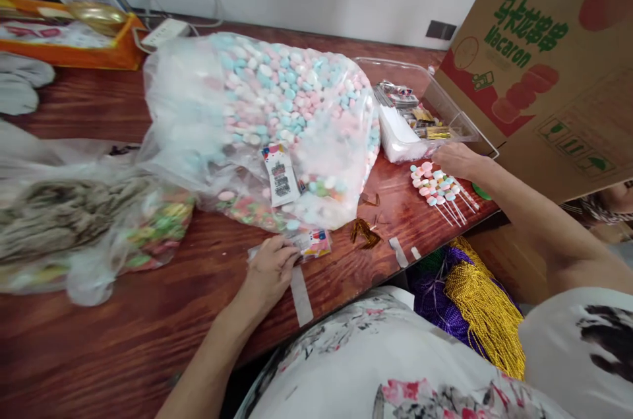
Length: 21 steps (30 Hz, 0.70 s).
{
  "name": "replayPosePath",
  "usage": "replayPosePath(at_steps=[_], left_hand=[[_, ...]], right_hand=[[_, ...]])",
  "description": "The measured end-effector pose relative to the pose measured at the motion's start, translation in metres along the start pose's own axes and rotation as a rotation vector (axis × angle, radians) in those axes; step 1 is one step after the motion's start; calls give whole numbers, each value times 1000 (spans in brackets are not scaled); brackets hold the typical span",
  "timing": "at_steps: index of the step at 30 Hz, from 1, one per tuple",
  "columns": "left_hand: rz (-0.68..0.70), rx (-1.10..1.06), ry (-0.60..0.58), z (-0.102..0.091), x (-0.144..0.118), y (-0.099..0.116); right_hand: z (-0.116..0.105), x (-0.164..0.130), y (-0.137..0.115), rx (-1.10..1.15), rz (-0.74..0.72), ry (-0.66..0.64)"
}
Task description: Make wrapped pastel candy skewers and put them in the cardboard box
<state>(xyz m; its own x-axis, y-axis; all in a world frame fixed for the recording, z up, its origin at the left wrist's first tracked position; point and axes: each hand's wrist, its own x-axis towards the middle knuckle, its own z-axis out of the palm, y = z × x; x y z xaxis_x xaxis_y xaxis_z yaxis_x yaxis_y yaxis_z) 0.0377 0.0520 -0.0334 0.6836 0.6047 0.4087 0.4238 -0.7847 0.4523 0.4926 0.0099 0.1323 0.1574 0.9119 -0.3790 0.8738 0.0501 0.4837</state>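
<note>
My left hand (pixel 271 268) is on the table with its fingers closed on a small clear packet (pixel 315 244) with a colorful printed end, at the front edge of a big plastic bag. My right hand (pixel 455 160) is closed beside the clear plastic bin, just behind a group of candy skewers (pixel 435 187) with pink, white and blue pieces on white sticks. Its fingertips touch or nearly touch the rearmost candies; what they pinch is hidden. A white printed label card (pixel 281 176) lies on the bag.
A large bag of pastel candies (pixel 297 86) fills the middle. Behind my right hand, the clear bin (pixel 462 125) holds packets and gold ties. A cardboard carton (pixel 534 63) borders the right; another candy bag (pixel 158 227) and an orange tray (pixel 131 43) are left. Gold twist ties (pixel 364 234) lie in front.
</note>
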Motion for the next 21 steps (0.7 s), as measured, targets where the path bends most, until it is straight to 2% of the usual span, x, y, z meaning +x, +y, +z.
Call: replayPosePath(at_steps=[2,4,6,8,10,12,15,18,21], left_hand=[[-24,-5,4,-2,1,2],[-66,-1,14,-5,1,4],[-120,25,38,-10,0,6],[-167,51,50,-13,-1,8],[-194,49,39,-14,-3,10],[-197,25,16,-13,-4,11],[-177,-12,2,-10,-4,12],[-156,-53,7,-9,-6,13],[-173,-116,28,-10,-10,15]], right_hand=[[3,-8,0,39,10,64],[10,-18,0,179,1,226],[21,-30,-2,432,-15,454],[33,-40,-8,724,6,626],[44,-47,-18,996,48,703],[52,-47,-31,1238,70,717],[57,-35,-49,1534,92,771],[58,-14,-59,1676,150,936],[63,10,-64,1648,193,1020]])
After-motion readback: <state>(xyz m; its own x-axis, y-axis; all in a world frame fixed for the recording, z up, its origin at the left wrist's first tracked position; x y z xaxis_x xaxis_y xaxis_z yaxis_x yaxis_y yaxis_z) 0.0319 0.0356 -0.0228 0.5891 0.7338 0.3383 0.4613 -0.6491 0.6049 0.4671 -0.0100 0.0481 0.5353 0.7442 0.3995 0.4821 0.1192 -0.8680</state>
